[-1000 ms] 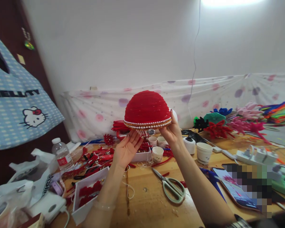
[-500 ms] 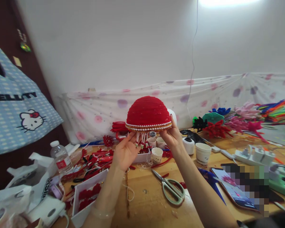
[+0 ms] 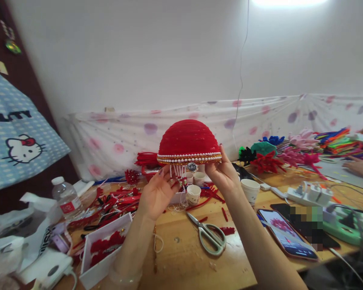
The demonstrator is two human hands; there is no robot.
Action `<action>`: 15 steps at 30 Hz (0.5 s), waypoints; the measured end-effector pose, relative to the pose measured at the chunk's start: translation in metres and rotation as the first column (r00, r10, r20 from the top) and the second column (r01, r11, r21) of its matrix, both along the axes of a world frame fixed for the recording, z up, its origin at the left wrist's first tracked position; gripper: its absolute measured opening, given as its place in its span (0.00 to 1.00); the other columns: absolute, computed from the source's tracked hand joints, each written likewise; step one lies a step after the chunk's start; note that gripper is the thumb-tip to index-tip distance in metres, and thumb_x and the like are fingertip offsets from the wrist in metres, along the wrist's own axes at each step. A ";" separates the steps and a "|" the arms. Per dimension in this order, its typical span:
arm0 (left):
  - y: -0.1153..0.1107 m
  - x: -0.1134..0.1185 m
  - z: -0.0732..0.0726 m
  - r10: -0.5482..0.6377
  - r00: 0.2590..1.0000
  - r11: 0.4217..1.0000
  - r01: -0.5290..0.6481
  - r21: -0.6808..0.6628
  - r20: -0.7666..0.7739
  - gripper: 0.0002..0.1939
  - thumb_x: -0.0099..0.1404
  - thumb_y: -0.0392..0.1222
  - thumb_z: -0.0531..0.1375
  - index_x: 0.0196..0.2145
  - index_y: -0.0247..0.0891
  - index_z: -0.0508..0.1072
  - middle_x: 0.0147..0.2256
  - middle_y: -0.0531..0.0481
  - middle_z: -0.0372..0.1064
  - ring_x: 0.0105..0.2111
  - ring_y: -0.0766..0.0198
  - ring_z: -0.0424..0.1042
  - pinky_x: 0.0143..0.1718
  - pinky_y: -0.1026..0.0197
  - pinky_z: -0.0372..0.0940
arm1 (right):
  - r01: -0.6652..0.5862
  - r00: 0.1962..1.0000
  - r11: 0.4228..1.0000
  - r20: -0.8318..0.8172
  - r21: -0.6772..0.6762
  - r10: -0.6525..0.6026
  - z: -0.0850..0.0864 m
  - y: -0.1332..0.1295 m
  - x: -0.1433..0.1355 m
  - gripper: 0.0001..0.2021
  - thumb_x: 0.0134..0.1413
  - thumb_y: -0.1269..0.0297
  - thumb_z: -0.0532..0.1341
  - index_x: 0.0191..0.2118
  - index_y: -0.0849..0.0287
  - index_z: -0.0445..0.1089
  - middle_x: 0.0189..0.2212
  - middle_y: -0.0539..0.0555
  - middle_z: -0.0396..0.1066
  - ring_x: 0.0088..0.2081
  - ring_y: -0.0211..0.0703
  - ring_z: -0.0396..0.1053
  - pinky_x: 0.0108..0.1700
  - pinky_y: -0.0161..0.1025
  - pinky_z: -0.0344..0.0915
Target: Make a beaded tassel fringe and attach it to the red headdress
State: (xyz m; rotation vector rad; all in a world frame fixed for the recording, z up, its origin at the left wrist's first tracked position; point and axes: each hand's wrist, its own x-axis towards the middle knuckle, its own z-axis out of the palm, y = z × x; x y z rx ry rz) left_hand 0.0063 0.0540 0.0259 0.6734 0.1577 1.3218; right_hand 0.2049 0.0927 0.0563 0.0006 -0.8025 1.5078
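A red dome-shaped cap (image 3: 189, 139) is held up above the table, its rim edged with rows of white beads and gold trim. Strings of white beads (image 3: 178, 172) dangle from the rim, beside a round silvery ornament (image 3: 192, 166). My right hand (image 3: 225, 173) grips the rim at the right, thumb outside and fingers underneath. Below the left side of the rim is my left hand (image 3: 157, 194), palm up with its fingers apart. Its fingertips are behind or against the bead strings; whether they touch the rim is unclear.
Scissors (image 3: 212, 237), paper cups (image 3: 193, 195) and a white box (image 3: 89, 262) of red pieces lie in front. Red craft pieces and a water bottle (image 3: 67, 199) stand left. A phone (image 3: 287, 233), power strip (image 3: 308, 197) and another person's hand (image 3: 361, 167) are right.
My view has turned slightly right, and the cap looks a little larger. Another person's hand shows more at the right edge. My right hand keeps its hold on the rim.
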 end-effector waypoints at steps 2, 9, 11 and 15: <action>-0.004 0.002 0.004 0.021 1.000 0.999 -0.021 -0.030 0.005 0.15 0.74 0.40 0.50 0.40 0.37 0.77 0.35 0.45 0.80 0.38 0.56 0.79 0.56 0.41 0.66 | -0.026 0.999 0.997 -0.048 -0.069 0.023 -0.004 -0.006 -0.001 0.11 0.68 0.64 0.56 0.48 0.58 0.74 0.36 0.51 0.82 0.37 0.37 0.80 0.38 0.32 0.78; -0.025 -0.003 0.004 0.179 0.982 0.951 -0.159 -0.267 0.052 0.18 0.75 0.40 0.49 0.34 0.37 0.76 0.34 0.50 0.80 0.40 0.59 0.78 0.57 0.42 0.64 | -0.178 0.974 0.922 -0.198 -0.343 0.114 -0.031 -0.030 -0.021 0.13 0.70 0.67 0.54 0.34 0.62 0.72 0.26 0.50 0.79 0.32 0.32 0.79 0.42 0.26 0.76; -0.028 -0.006 -0.003 0.248 0.968 0.902 -0.214 -0.376 0.045 0.18 0.74 0.40 0.51 0.29 0.37 0.75 0.32 0.51 0.79 0.39 0.59 0.78 0.57 0.40 0.64 | -0.219 0.962 0.877 -0.245 -0.428 0.121 -0.044 -0.031 -0.029 0.16 0.72 0.66 0.49 0.36 0.63 0.71 0.29 0.52 0.80 0.34 0.32 0.79 0.44 0.27 0.76; -0.023 -0.012 -0.024 0.350 0.936 0.801 -0.313 -0.511 -0.025 0.17 0.74 0.39 0.52 0.28 0.36 0.74 0.31 0.53 0.77 0.37 0.61 0.78 0.55 0.46 0.65 | -0.288 0.943 0.779 -0.306 -0.557 0.129 -0.075 -0.025 -0.041 0.17 0.73 0.65 0.47 0.41 0.64 0.71 0.31 0.53 0.79 0.35 0.32 0.79 0.41 0.27 0.77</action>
